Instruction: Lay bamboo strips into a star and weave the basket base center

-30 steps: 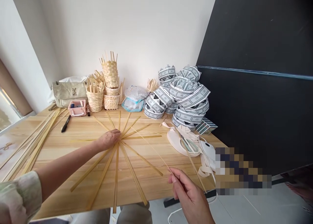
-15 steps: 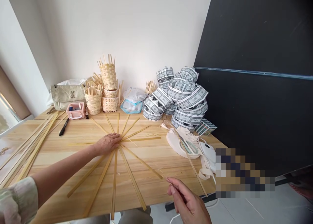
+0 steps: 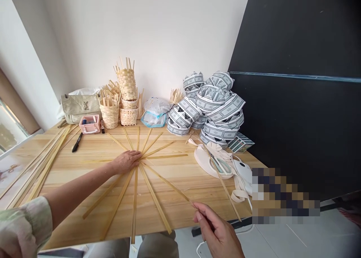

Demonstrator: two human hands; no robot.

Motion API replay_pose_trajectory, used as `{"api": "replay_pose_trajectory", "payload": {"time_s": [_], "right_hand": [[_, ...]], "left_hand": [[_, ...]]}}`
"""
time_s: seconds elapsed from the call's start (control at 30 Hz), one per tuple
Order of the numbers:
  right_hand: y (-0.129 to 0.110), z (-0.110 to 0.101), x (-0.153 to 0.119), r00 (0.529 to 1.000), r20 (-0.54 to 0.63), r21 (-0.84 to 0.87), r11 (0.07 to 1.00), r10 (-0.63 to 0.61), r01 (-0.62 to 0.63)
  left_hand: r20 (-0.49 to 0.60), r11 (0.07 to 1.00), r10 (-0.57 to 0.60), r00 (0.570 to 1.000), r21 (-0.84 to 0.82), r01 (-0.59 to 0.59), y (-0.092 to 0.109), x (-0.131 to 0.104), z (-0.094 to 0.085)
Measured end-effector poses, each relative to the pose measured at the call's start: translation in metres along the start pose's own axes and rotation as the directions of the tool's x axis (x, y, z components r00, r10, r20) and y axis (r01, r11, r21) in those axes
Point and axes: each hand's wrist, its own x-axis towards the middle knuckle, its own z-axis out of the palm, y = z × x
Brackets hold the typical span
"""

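Flat bamboo strips (image 3: 155,198) fan out from one crossing point like spokes on the wooden table (image 3: 76,186). My left hand (image 3: 126,161) lies over the left side of that crossing, palm down, fingers together and stretched on the strips. Near the table's front edge my right hand (image 3: 210,226) is pinched, thumb against forefinger, around a very thin strand (image 3: 194,206). This strand runs up and left toward the crossing, along one strip's end; whether it touches that strip cannot be made out.
Long loose strips (image 3: 46,160) and a black marker (image 3: 77,142) lie left. Behind stand woven baskets (image 3: 109,115), a pink box (image 3: 90,124), a handbag (image 3: 81,107) and a plastic bag (image 3: 155,111). Patterned bands (image 3: 217,119), scissors (image 3: 221,165) and white tape (image 3: 201,158) are on the right.
The view has shifted slightly, so the table things appear a little higher and further right. My left hand keeps its place on the crossing; my right hand still pinches the strand.
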Motion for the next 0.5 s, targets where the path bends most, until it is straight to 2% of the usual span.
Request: {"api": "replay_pose_trajectory", "payload": {"time_s": [0.13, 0.3, 0.4, 0.5], "right_hand": [[-0.016, 0.007, -0.001, 0.988, -0.026, -0.1, 0.984, -0.151, 0.147], [-0.027, 0.027, -0.005, 0.928, 0.052, -0.178, 0.911, -0.368, 0.371], [-0.022, 0.037, -0.003, 0.914, 0.06, -0.234, 0.884, -0.402, 0.404], [-0.015, 0.043, 0.004, 0.925, 0.083, -0.345, 0.86, -0.372, 0.376]], "left_hand": [[-0.002, 0.999, 0.033, 0.999, 0.036, -0.033, -0.003, 0.0, 0.005], [-0.044, 0.998, 0.056, 0.997, 0.04, -0.054, -0.005, -0.001, 0.009], [-0.046, 0.997, 0.067, 0.997, 0.035, -0.066, -0.005, -0.002, 0.008], [-0.032, 0.998, 0.06, 0.998, 0.035, -0.059, -0.004, -0.001, 0.007]]}}
